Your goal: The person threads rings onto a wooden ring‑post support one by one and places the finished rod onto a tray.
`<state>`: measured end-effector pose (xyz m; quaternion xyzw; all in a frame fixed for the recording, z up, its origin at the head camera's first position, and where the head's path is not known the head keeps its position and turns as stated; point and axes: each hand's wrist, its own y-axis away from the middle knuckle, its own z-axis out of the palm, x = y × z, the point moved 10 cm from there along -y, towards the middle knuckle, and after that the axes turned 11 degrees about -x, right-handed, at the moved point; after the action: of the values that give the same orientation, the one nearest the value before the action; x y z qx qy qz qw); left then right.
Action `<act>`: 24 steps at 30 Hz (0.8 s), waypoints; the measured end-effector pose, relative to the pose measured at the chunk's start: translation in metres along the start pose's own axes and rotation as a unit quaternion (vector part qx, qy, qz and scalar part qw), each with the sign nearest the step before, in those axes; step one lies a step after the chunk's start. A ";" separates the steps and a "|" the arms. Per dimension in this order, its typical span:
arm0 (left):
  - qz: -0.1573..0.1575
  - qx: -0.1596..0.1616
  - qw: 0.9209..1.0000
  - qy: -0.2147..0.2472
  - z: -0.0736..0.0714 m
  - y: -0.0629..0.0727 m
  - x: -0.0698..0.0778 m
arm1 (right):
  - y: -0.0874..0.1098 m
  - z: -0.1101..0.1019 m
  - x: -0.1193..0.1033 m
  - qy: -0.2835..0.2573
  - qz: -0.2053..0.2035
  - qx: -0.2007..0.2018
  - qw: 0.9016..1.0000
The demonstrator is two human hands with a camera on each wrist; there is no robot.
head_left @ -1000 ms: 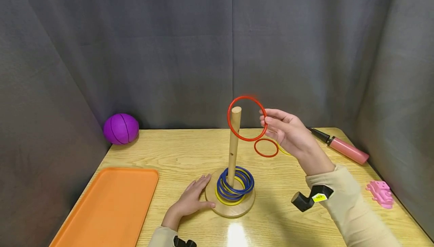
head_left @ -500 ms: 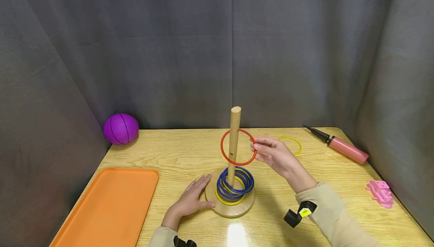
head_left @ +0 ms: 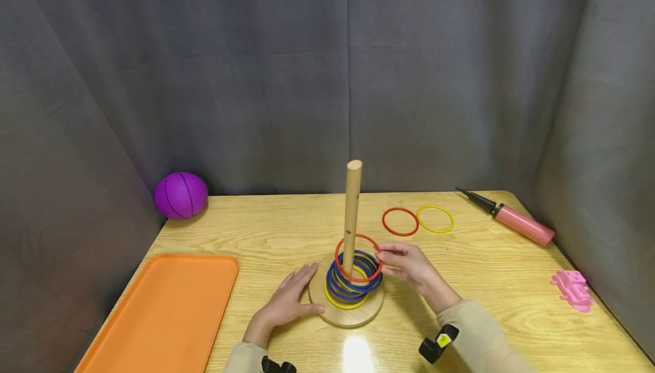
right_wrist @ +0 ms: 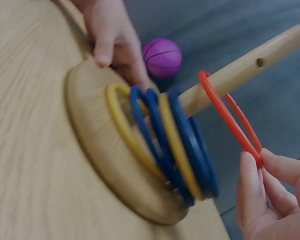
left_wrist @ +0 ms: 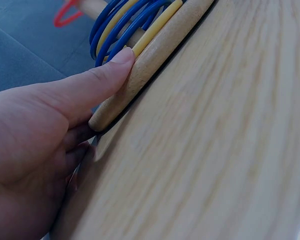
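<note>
A wooden peg [head_left: 352, 202] stands upright on a round wooden base [head_left: 353, 322]. Blue and yellow rings [right_wrist: 190, 145] lie stacked round its foot. My right hand [head_left: 411, 268] pinches a red ring [right_wrist: 229, 120] at its right side, between thumb and fingers. That ring encircles the peg, tilted, just above the stack. My left hand [head_left: 289, 299] rests against the left edge of the base with fingers extended. In the left wrist view its thumb [left_wrist: 122, 56] lies on the base's rim, close to the lowest yellow ring.
Behind the peg, to the right, a red ring [head_left: 401, 235] and a yellow ring [head_left: 436, 232] lie flat. An orange tray [head_left: 153, 316] is at left, a purple ball [head_left: 181, 195] at the back left. A pink hand pump [head_left: 524, 225] and pink toy [head_left: 573, 289] lie at right.
My right hand has brought the red ring from beside the peg's top over it and down to just above the stack. My left hand stays on the base.
</note>
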<state>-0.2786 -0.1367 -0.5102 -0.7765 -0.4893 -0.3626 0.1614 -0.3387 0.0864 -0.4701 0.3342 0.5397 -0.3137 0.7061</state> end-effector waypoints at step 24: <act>-0.002 -0.002 1.000 0.005 -0.001 0.001 0.002 | -0.004 -0.032 0.005 0.133 0.024 0.076 0.988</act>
<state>-0.2778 -0.1361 -0.5082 -0.7743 -0.4890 -0.3678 0.1615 -0.3584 0.1100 -0.4816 0.4383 0.5956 -0.2894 0.6078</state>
